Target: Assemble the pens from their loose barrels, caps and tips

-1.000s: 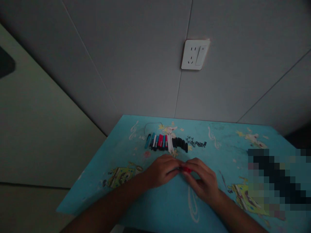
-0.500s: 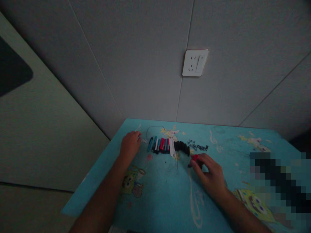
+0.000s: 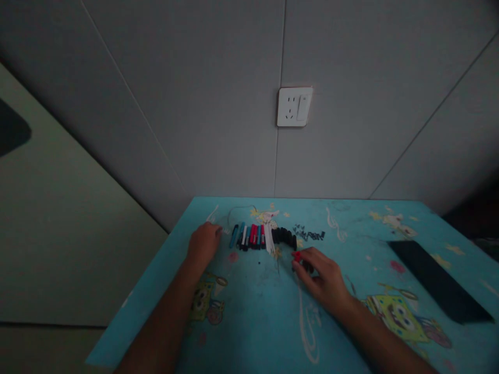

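Observation:
My right hand (image 3: 325, 275) pinches a small red piece (image 3: 297, 256), perhaps a marker part, between thumb and fingers, just above the table. Beyond it runs a row of marker parts: teal, white and red marker barrels (image 3: 253, 236), thin white sticks (image 3: 268, 238), then stubby black pieces (image 3: 284, 236) that look like caps. Small dark bits (image 3: 312, 235) lie loose at the row's right end. My left hand (image 3: 203, 243) rests at the table's left side, left of the barrels, its fingers curled in; nothing shows in it.
The blue table (image 3: 249, 311) has printed cartoon figures and meets a grey panelled wall. On the right lies a long dark flat panel (image 3: 440, 280). A white wall socket (image 3: 294, 106) sits above the table. A pale panel (image 3: 70, 234) stands to the left.
The view has turned a little to the right. My right hand still holds the red piece, now turned so that its dark end no longer shows. My left hand stays beside the row.

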{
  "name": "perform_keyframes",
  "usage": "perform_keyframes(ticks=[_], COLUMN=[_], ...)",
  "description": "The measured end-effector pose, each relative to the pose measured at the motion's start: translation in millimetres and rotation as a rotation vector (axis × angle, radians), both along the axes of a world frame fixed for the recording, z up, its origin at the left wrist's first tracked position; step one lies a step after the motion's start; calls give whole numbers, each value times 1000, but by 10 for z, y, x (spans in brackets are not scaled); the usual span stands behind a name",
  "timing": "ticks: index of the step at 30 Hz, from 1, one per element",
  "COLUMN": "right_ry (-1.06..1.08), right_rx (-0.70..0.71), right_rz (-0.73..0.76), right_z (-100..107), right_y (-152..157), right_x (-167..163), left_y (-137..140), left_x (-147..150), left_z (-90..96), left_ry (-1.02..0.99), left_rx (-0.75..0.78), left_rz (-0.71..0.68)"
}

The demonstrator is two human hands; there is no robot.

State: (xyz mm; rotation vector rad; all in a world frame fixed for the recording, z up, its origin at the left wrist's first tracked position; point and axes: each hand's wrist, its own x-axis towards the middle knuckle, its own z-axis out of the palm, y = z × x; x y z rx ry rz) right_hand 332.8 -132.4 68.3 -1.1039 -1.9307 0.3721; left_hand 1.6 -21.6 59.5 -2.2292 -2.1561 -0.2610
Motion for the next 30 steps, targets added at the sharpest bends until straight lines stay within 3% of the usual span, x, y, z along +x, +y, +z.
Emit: perform_keyframes(ticks=[9,14,16,24,27,30], right_ry=[-34,-44,-56,-80,-113,-156], right_rx=[-16,-22,-25,-31,-54,-84], right_rz=[85,116,108,67,80,97], right_z=[25,16,-6,-47,-41,-38], right_y=[-36,-21,-10,-10,-8,-4], right_x=[-50,-67,-80,-133,-145,-154], left_y=[-20,-54,-82,-481,-644,-738], left_x=[-34,10,104,740,897,983], left_z=[-21,60,85,15,28,55], left_ry=[75,66,-31,-420,-594,-700], left_rx=[30,142,172,134,122,131], left_rz=[11,45,-34,-646,-748,-751])
